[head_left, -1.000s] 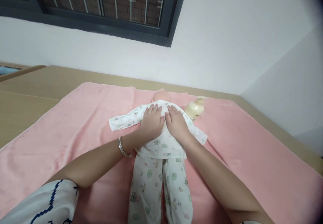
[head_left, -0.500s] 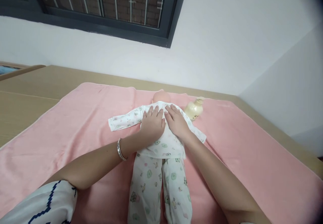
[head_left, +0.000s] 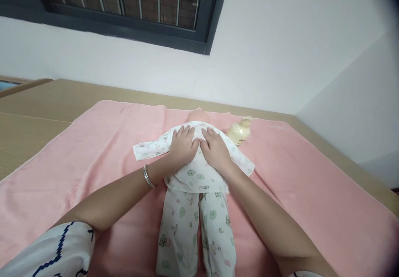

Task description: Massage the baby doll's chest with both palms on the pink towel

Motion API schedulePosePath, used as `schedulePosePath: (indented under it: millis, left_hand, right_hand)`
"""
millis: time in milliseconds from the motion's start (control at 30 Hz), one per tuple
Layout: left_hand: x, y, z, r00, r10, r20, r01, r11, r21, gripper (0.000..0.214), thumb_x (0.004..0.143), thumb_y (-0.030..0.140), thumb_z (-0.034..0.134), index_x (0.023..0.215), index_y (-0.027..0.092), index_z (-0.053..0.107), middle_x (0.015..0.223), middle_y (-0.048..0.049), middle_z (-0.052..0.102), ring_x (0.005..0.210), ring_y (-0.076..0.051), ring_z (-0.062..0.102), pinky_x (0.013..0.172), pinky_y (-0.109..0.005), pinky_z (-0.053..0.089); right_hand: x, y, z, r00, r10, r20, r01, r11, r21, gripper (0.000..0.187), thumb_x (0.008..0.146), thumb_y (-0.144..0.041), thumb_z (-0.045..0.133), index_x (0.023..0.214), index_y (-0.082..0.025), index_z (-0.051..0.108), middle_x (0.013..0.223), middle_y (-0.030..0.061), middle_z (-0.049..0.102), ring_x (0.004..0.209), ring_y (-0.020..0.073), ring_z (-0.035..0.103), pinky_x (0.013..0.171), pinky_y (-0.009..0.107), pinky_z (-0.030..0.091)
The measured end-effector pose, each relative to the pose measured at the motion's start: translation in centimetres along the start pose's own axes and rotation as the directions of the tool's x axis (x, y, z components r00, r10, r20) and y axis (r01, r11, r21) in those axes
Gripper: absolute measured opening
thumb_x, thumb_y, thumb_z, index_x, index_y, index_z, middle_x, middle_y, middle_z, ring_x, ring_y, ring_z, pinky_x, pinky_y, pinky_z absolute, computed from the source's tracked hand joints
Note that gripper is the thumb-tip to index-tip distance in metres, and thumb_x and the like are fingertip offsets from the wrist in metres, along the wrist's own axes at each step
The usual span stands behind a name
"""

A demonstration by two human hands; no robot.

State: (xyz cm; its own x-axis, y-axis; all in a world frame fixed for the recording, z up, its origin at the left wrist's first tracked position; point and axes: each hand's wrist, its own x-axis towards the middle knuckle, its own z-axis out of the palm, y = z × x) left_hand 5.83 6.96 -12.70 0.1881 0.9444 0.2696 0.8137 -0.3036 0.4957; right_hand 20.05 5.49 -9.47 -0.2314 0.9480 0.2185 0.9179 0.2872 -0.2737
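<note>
A baby doll (head_left: 198, 115) lies on a pink blanket (head_left: 109, 144), its head toward the wall and its face out of sight. It wears a white printed top (head_left: 195, 179) and matching trousers (head_left: 181, 231). Flat on the upper left of the top rests my left hand (head_left: 183, 146), fingers spread. My right hand (head_left: 215, 150) lies flat on the upper right part, its fingers stretched toward the doll's head. The two thumbs come close together over the middle. Beside the doll's right-hand sleeve is a cream pump bottle (head_left: 239, 132).
The blanket covers much of a wooden surface (head_left: 84, 96), which runs back to a white wall (head_left: 258, 52). A dark-framed window (head_left: 149, 29) with bars is above. At the far left a wooden edge (head_left: 28, 87) sticks up.
My left hand has slid left across the top, away from the middle, and its thumb now points toward my right thumb. My right hand has barely moved. The view has shifted slightly.
</note>
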Motion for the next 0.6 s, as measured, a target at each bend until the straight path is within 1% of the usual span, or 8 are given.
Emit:
schedulePosePath:
  millis: [67, 233, 333, 433, 500, 600]
  left_hand:
    - [0.0, 0.0, 0.0, 1.000, 0.003, -0.006, -0.003, 1.000, 0.005, 0.055, 0.099, 0.033, 0.030, 0.147, 0.010, 0.041, 0.157, -0.0139, 0.038, 0.148, -0.032, 0.029, 0.122, -0.057, 0.021]
    - [-0.2, 0.0, 0.2, 0.999, 0.012, -0.032, -0.011, 1.000, 0.012, 0.054, 0.100, 0.033, 0.030, 0.146, 0.010, 0.042, 0.156, -0.0150, 0.041, 0.147, -0.034, 0.031, 0.120, -0.058, 0.024]
    - [-0.7, 0.3, 0.4, 0.997, 0.021, -0.072, -0.018, 0.999, 0.030, 0.051, 0.100, 0.033, 0.032, 0.144, 0.012, 0.045, 0.154, -0.0154, 0.043, 0.146, -0.034, 0.033, 0.119, -0.057, 0.027]
    - [-1.2, 0.6, 0.6, 0.995, 0.047, -0.093, -0.043, 0.998, 0.050, 0.050, 0.099, 0.032, 0.034, 0.143, 0.013, 0.047, 0.153, -0.0152, 0.045, 0.146, -0.034, 0.033, 0.119, -0.057, 0.028]
    - [-1.1, 0.6, 0.4, 0.995, 0.055, -0.082, -0.052, 0.998, 0.041, 0.050, 0.098, 0.031, 0.035, 0.143, 0.013, 0.048, 0.153, -0.0151, 0.044, 0.146, -0.034, 0.033, 0.119, -0.057, 0.027]
    - [-0.3, -0.1, -0.1, 0.998, 0.054, -0.032, -0.055, 0.998, -0.027, 0.049, 0.099, 0.031, 0.034, 0.143, 0.015, 0.049, 0.153, -0.0129, 0.044, 0.146, -0.032, 0.033, 0.120, -0.057, 0.026]
  right_hand:
    - [0.3, 0.4, 0.4, 1.000, 0.012, 0.001, -0.012, 1.000, -0.007, 0.055, 0.100, -0.033, 0.033, 0.149, -0.009, 0.043, 0.157, 0.0182, 0.036, 0.149, 0.0290, 0.029, 0.123, 0.050, 0.020]
    - [0.3, 0.7, 0.6, 1.000, 0.000, 0.004, 0.000, 1.000, 0.001, 0.057, 0.100, -0.035, 0.032, 0.150, -0.008, 0.042, 0.158, 0.0189, 0.035, 0.149, 0.0293, 0.028, 0.123, 0.051, 0.019]
    - [0.7, 1.5, 0.7, 1.000, -0.020, 0.019, 0.018, 0.996, 0.089, 0.056, 0.101, -0.037, 0.031, 0.150, -0.013, 0.042, 0.158, 0.0153, 0.035, 0.151, 0.0272, 0.025, 0.124, 0.052, 0.017]
    - [1.2, 2.2, 0.8, 1.000, -0.008, -0.001, 0.009, 0.986, 0.169, 0.054, 0.101, -0.037, 0.030, 0.149, -0.015, 0.042, 0.158, 0.0130, 0.036, 0.151, 0.0248, 0.024, 0.124, 0.052, 0.015]
    - [1.1, 2.0, 0.9, 1.000, 0.009, -0.014, -0.007, 0.988, 0.155, 0.055, 0.101, -0.036, 0.031, 0.149, -0.013, 0.043, 0.158, 0.0146, 0.036, 0.151, 0.0253, 0.025, 0.124, 0.052, 0.016]
    - [0.2, 0.5, 0.7, 0.999, 0.036, -0.016, -0.036, 0.998, 0.044, 0.054, 0.101, -0.032, 0.029, 0.148, -0.008, 0.044, 0.156, 0.0186, 0.038, 0.148, 0.0288, 0.030, 0.123, 0.051, 0.021]
